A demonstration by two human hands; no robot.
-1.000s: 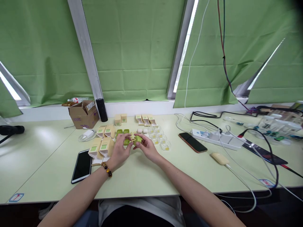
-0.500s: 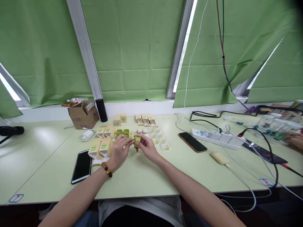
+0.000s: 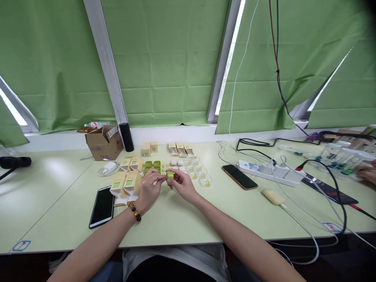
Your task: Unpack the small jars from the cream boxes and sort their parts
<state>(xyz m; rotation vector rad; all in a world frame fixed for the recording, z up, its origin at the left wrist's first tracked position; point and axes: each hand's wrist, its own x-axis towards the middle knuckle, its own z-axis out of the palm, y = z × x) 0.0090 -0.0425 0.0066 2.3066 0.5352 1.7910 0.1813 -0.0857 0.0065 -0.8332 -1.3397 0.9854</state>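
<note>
Between my hands is a small green case (image 3: 169, 175), held a little above the table. My right hand (image 3: 184, 185) is closed around its right side, thumb in front. My left hand (image 3: 151, 187), wearing a beaded bracelet, is pinched at the case's left side; whatever lies between its fingertips is too small to make out. Just behind stand several open green cases (image 3: 157, 163), with tiny yellowish pieces (image 3: 163, 165) and white rolls (image 3: 174, 163) beside them. Clear plastic containers with yellow bits (image 3: 205, 180) sit right of my right hand. Cream cartons with green windows (image 3: 132, 183) stand left of my left hand.
A phone (image 3: 101, 206) lies at the left, another (image 3: 239, 177) at the right. Further right are a power strip (image 3: 268, 172), cables and a cream-coloured device (image 3: 273, 196). Small cartons (image 3: 180, 149) and a cardboard box (image 3: 105, 143) stand behind. Another person's hand (image 3: 367, 172) is at the right edge.
My left fingertips have moved in against the green case, and the case has turned slightly in my right fingers. The things on the table stay where they were.
</note>
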